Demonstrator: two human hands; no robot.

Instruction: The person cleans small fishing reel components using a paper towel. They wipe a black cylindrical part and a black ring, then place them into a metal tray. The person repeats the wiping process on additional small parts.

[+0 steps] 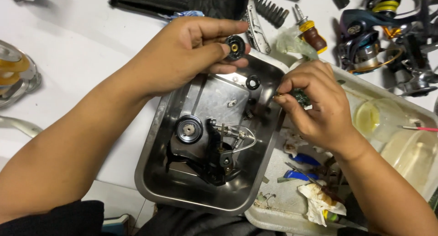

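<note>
The left hand (182,53) pinches a small round black part with a brass centre (235,46) between thumb and fingers, above the far edge of the rectangular stainless steel tray (155,172); the right hand (315,101) pinches something tiny at its fingertips over the tray's right rim, too small to make out; inside the tray lie a black ring (252,82), a round dark spool-like piece (189,129) and a black reel frame with wire bail (219,156); a white plastic tray (273,217) to the right is partly hidden by the forearm.
</note>
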